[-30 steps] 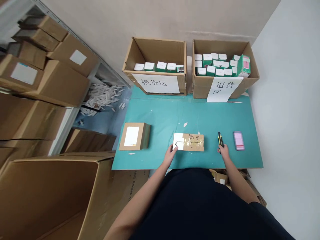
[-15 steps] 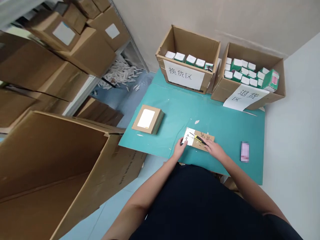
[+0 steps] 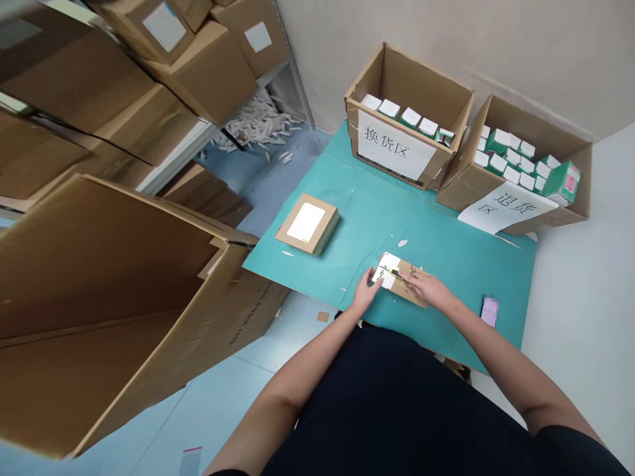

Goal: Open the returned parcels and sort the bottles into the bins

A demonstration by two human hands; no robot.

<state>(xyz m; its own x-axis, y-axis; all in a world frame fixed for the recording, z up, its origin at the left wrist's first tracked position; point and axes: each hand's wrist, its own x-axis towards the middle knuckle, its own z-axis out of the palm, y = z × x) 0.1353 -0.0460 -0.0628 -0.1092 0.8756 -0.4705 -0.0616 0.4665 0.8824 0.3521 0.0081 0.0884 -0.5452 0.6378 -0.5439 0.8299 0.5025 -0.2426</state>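
A small flat cardboard box [image 3: 411, 295] lies on the green table in front of me, with a white label [image 3: 390, 260] and black handwriting on its left part. My left hand [image 3: 366, 292] grips the box's left end, thumb on top near the label. In my right hand [image 3: 429, 289] is a yellow and black utility knife [image 3: 395, 272], held low over the box and pointing left across the label. Whether the blade touches the box I cannot tell.
Another cardboard box [image 3: 308, 225] with a white label sits left on the green table [image 3: 362, 218]. Two open cartons [image 3: 367, 125] [image 3: 456, 185] of green-white boxes stand behind. A pink object [image 3: 489, 311] lies right. A large open carton [image 3: 163, 264] and loaded shelves [image 3: 198, 135] are at left.
My right hand has brought the utility knife flatter and lower over the label. My left hand stays at the box's left end. The whole view has shifted, so the table's things appear further right.
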